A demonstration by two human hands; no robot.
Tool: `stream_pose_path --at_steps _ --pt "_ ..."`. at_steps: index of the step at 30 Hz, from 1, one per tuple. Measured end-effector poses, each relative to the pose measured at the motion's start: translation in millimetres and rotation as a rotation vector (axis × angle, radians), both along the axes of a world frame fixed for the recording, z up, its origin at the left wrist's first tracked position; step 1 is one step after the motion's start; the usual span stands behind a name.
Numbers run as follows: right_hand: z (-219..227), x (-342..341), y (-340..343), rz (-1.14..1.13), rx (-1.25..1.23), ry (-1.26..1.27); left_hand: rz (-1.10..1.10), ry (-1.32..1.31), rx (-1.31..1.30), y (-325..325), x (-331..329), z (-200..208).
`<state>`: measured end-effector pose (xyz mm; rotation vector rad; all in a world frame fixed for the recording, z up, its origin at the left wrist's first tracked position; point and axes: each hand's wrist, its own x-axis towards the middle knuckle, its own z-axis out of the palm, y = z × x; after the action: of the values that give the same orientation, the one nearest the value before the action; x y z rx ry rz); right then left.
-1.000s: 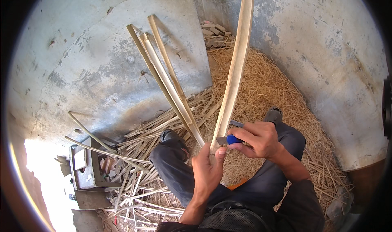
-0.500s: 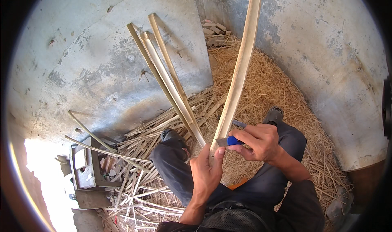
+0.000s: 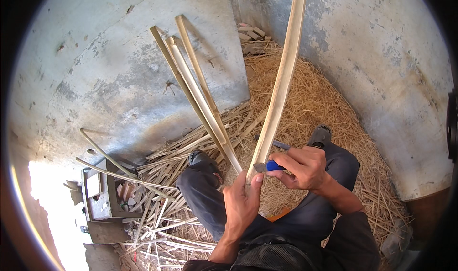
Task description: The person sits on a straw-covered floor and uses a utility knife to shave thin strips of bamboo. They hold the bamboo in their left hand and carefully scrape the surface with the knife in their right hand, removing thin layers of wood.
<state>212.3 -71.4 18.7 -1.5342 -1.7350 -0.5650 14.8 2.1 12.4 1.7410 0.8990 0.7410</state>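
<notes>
A long split bamboo strip (image 3: 277, 99), hollow pale side showing, rises from my lap past the top of the picture. Its lower end is gripped by my left hand (image 3: 241, 199), the thumb lying along the edge. My right hand (image 3: 305, 168) is closed on a blue-handled knife (image 3: 274, 166). The short, wide grey blade meets the strip just above my left thumb. Behind my right fingers shows a narrow dark grey bar (image 3: 281, 145); whether it lies on the straw or is held, I cannot tell.
Three split bamboo lengths (image 3: 196, 94) lean on the grey wall (image 3: 119, 65) at left. Cut strips (image 3: 162, 233) litter the floor there, beside a box-like frame (image 3: 102, 194) holding rubble. A straw heap (image 3: 324, 94) spreads ahead and right. Bricks (image 3: 250, 33) lie in the far corner.
</notes>
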Motion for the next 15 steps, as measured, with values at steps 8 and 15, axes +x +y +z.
stream_pose_path --at_steps 8,15 --pt "3 -3 0 -0.009 -0.019 0.0 -0.006 0.027 -0.005 0 -3 4" --pt "33 83 -9 -0.425 0.164 0.423 -0.047 0.087 -0.117 -20 -29 -25"
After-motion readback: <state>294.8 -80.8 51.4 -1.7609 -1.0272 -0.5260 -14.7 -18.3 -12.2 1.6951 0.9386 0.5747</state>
